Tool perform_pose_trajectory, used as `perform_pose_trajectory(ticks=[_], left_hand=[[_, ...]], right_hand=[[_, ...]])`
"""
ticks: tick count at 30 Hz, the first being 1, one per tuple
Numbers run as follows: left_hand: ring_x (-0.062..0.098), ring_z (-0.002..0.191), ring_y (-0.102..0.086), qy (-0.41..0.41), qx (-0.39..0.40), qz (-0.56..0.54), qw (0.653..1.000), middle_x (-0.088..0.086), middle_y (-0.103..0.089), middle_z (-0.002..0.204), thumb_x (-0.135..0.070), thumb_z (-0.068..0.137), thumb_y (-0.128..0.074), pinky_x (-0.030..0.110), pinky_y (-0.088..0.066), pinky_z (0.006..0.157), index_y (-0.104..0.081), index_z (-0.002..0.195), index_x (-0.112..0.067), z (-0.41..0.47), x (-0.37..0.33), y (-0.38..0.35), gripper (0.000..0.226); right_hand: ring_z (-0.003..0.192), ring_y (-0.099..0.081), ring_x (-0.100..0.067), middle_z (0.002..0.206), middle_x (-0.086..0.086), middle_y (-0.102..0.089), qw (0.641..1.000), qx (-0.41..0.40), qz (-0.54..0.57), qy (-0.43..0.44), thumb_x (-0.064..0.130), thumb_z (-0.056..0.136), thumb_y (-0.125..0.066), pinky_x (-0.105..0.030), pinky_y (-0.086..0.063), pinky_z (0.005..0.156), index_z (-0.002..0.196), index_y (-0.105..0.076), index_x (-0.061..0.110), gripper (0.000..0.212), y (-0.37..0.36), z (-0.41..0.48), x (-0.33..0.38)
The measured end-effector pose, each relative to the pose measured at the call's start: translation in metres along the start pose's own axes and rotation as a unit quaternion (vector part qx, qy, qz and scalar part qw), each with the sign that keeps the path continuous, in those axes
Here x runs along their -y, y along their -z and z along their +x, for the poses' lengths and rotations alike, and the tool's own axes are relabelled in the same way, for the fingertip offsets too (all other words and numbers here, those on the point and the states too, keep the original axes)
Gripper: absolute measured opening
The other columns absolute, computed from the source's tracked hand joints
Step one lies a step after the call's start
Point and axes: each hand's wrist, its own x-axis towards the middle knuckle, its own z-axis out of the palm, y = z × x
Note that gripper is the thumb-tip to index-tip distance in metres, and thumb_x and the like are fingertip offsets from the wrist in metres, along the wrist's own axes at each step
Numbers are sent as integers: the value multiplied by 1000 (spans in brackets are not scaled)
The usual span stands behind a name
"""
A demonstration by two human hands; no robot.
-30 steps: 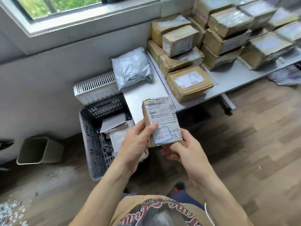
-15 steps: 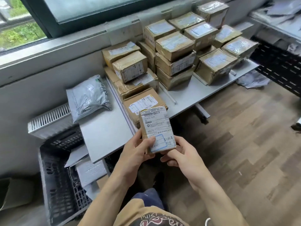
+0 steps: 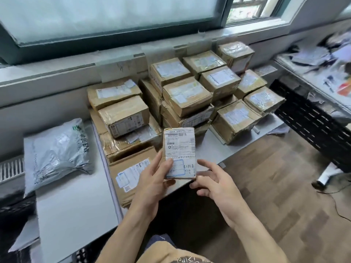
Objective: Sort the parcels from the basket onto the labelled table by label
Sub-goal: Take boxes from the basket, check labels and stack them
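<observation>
The small parcel [image 3: 180, 152] is held upright in the air over the near edge of the tabletop [image 3: 76, 205], its printed label turned toward the camera; its long axis runs away from the person, toward the stacked cardboard boxes [image 3: 187, 95]. It is grasped by the left grip [image 3: 153, 179], whose thumb is pressed on the lower left of the label with the fingers wrapped behind; the parcel thus stands up and slightly to the right of that grip. The right grip [image 3: 212, 184] is released, its fingers loosely spread just beside the parcel's lower right corner; whether a fingertip touches the carton cannot be told.

A flat box [image 3: 133, 175] lies just to the left of the parcel, a bare strip of tabletop is seen beyond and to the right of it, and a grey mailer bag [image 3: 57, 152] lies well apart on the left. A forward set-down is judged likely, carried by the left grip; the right grip is nearer the right-hand boxes. The paper tags [image 3: 123, 67] taped under the sill are too faint to be read, so the proper pile cannot be named.
</observation>
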Motion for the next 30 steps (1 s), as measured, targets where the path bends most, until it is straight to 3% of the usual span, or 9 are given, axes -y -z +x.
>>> perform_pose_trajectory(ticks=[6,9,15,18,20,23,25,28,30], left_hand=[[16,103,-73,-32,-42,-13,999,1,-77,116,-41,86,-67,27,-57,74,-67,133,-24,60,-33,-16,50],[11,88,-72,-12,-58,-1,998,2,-79,104,-37,88,-70,25,-54,68,-73,122,-22,87,-48,-27,37],[26,101,-73,-25,-72,40,996,10,-78,110,-49,77,-85,41,-54,84,-74,118,-20,143,-84,-63,52],[26,110,-73,-80,-175,5,981,10,-73,120,-54,69,-89,39,-57,84,-62,126,-14,179,-105,-82,75],[23,107,-74,-114,-212,-7,971,13,-71,122,-47,78,-84,38,-59,90,-58,126,-10,200,-117,-97,65],[22,111,-71,-132,-237,32,962,15,-69,125,-29,97,-71,40,-59,98,-61,123,-7,232,-135,-116,35],[20,115,-69,-141,-264,62,952,9,-70,125,-31,95,-71,41,-57,101,-61,126,-10,251,-145,-125,39],[15,116,-67,-146,-314,118,931,1,-70,124,-31,94,-71,39,-54,106,-59,130,-14,274,-158,-132,41],[14,120,-63,-144,-339,140,919,-1,-67,128,-24,98,-67,36,-51,108,-55,136,-14,285,-168,-134,40]], right_hand=[[104,-73,-19,123,2,-70,998,14,24,53,23,98,-68,-34,-54,84,138,-54,37,45,19,61,45],[104,-73,-20,121,3,-71,997,15,29,72,23,100,-64,-35,-58,84,136,-54,38,40,35,98,62],[117,-69,-18,123,4,-73,993,69,29,90,31,94,-69,-49,-54,104,134,-58,39,42,66,180,103],[111,-72,-19,117,1,-75,990,69,48,109,29,98,-68,-52,-57,99,128,-55,37,33,81,233,135],[107,-73,-22,116,-4,-74,989,68,64,114,33,96,-68,-52,-59,94,119,-51,35,29,86,270,160],[101,-74,-21,115,-3,-69,987,91,27,130,30,101,-66,-48,-62,89,115,-43,30,27,79,318,191],[99,-70,-15,113,4,-64,982,97,-40,158,35,101,-64,-43,-61,88,123,-42,29,32,73,341,206],[104,-58,-3,128,3,-55,968,135,-97,191,35,104,-60,-10,-52,68,141,-39,24,44,66,369,222],[114,-58,-9,135,2,-53,956,160,-130,206,38,103,-59,-16,-55,79,148,-36,24,52,60,386,229]])
